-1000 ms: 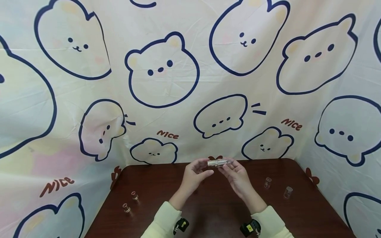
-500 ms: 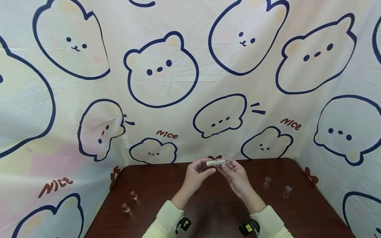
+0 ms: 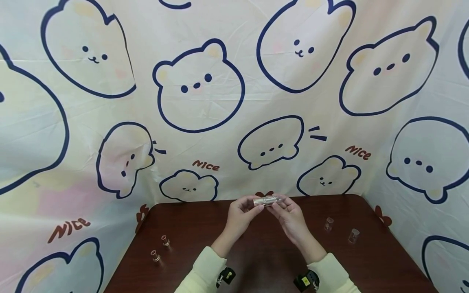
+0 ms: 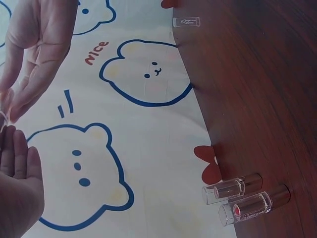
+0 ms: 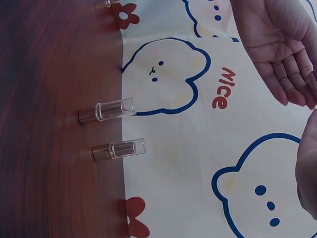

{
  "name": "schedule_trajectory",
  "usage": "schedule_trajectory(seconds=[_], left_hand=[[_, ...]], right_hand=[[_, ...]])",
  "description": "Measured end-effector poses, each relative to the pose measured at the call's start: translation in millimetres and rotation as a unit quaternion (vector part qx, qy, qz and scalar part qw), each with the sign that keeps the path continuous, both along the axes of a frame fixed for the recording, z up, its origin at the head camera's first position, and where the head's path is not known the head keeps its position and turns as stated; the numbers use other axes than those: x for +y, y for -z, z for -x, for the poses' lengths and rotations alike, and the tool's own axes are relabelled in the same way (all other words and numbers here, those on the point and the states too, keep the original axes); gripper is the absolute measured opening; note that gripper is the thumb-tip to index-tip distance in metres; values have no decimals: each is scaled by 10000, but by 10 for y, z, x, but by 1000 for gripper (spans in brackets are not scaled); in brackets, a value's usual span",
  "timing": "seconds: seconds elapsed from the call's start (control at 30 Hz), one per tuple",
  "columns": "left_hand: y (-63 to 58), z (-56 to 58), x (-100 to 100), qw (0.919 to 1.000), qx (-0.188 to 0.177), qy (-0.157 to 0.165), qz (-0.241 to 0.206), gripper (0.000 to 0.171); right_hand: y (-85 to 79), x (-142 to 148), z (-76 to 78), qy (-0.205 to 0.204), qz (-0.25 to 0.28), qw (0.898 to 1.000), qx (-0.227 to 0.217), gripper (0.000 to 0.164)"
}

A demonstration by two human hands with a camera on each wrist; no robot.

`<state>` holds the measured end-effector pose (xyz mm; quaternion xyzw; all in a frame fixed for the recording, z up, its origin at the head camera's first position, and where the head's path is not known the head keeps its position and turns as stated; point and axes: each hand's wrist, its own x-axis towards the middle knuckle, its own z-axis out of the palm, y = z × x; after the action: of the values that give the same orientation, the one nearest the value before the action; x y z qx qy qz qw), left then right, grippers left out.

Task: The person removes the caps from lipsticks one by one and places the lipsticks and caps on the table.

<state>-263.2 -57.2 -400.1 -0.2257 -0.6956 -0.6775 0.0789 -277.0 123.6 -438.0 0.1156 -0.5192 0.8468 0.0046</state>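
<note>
You hold a small clear tube (image 3: 268, 200) up in the air over the far side of the brown tabletop (image 3: 256, 260), with the fingers of your left hand (image 3: 239, 215) pinching one end and the fingers of your right hand (image 3: 291, 217) pinching the other. Two little tubes (image 3: 160, 248) stand on your left, and two more clear tubes (image 3: 340, 230) stand on your right, all well apart from your hands. A bear cloth (image 3: 198, 85) hangs behind the tabletop.
</note>
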Motion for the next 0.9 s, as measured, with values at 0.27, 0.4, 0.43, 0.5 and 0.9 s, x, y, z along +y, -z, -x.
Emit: schedule_trajectory(seconds=[0.27, 0.4, 0.43, 0.5, 0.9], left_hand=[[-7, -18, -10, 9996, 36, -265, 125, 23], [-7, -30, -17, 9991, 89, -351, 203, 22], [-8, -32, -19, 9991, 107, -359, 213, 22], [-7, -38, -24, 9990, 135, -358, 226, 22], [-14, -59, -33, 9989, 153, -382, 237, 21]], right_hand=[[-7, -19, -3, 74, -17, 10000, 36, 38], [-12, -27, -5, 58, 3, 10000, 54, 38], [-12, -28, -6, 53, 2, 10000, 59, 35], [-12, -29, -7, 57, -5, 10000, 66, 29], [-2, -20, -2, 52, -79, 9999, 95, 22]])
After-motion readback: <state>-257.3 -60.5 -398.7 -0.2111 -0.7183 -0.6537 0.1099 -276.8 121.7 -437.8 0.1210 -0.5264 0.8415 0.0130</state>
